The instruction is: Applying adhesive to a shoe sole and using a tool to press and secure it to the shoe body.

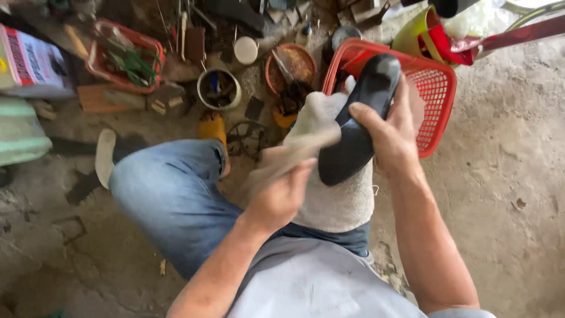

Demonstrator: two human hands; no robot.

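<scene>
Head view shows the black shoe (359,126) tilted above my lap, my right hand (391,132) with its grip clamped around its middle, my left hand (281,191) pinching a pale cloth (318,118) against it, a red basket (438,88) just behind on the concrete floor (512,176).

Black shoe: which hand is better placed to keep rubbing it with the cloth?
Left. The left hand already grips the pale cloth against the black shoe, while the right hand is wrapped around the shoe, steadying it above the red basket.
</scene>
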